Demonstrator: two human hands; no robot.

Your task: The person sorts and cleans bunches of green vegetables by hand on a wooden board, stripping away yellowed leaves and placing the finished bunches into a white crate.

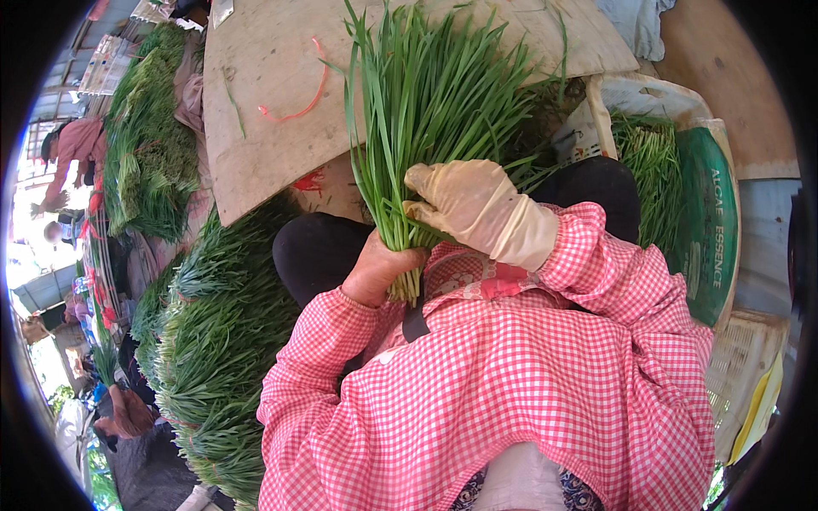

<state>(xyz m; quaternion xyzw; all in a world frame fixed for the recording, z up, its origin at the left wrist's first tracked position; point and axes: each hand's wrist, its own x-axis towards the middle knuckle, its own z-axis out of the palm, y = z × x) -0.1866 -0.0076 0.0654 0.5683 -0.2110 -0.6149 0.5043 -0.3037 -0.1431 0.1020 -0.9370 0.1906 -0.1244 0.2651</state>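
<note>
Checked sleeves point(511, 383): pink-and-white gingham, filled the lower half of the view, both forearms rising toward the chive bunch.
Stacked chives point(213, 358): a long heap of tied green bundles, left of the chive bunch and lower, running down toward the bottom edge.
Tabletop point(273, 94): a bare, pale board, above and behind the chive bunch; the leaf tips fanned out over it.
Second heap point(149, 145): more greens, far left of the chive bunch, past the board's edge.
Sack point(699, 213): white and green, right of the chive bunch, open, with loose chives point(648, 162) lying inside.
Chive bunch point(417, 111): long flat green leaves, held upright in front of the chest, pale stem ends pointing down between the two hands.
Right hand point(469, 204): in a cream rubber glove, wrapped across the front of the chive bunch just above its stem ends; grip closed on the chive bunch.
Left hand point(379, 268): bare, below the gloved hand, at the base of the chive bunch; grip closed around the stem ends.
Red band point(298, 106): a thin loose strip on the board, left of the chive bunch, apart from it.
Other person point(72, 149): in a pink top, far left of the chive bunch, bent over.
</note>
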